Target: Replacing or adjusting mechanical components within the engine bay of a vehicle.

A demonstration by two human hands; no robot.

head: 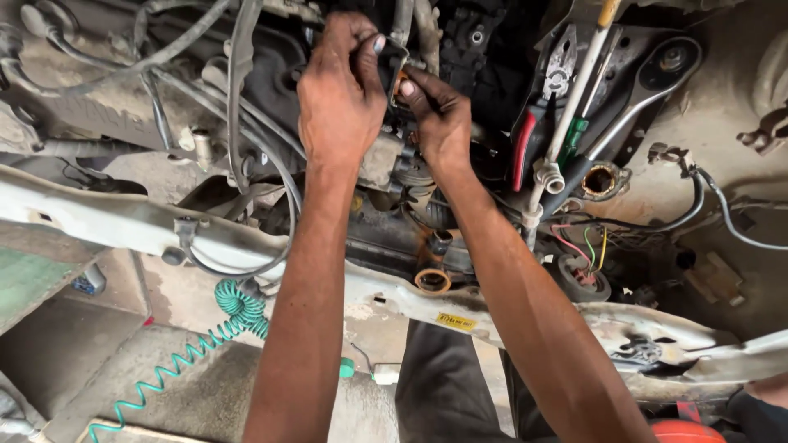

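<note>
Both my hands reach deep into an open engine bay. My left hand (338, 98) pinches a thin bent metal clip or bracket (396, 51) between thumb and fingers. My right hand (439, 119) sits just beside it, fingertips closed on a small orange-brown part (401, 82) at the same spot. Below the hands lies a grey metal engine component (379, 160). What the fingers grip is mostly hidden by the hands themselves.
Tools rest at the upper right: a ring spanner (657, 78), red-handled pliers (524, 148) and a long white-shafted tool (574, 98). Grey cables (238, 98) loop at left. A teal coiled hose (205, 336) runs down left. The pale front crossmember (246, 238) spans the view.
</note>
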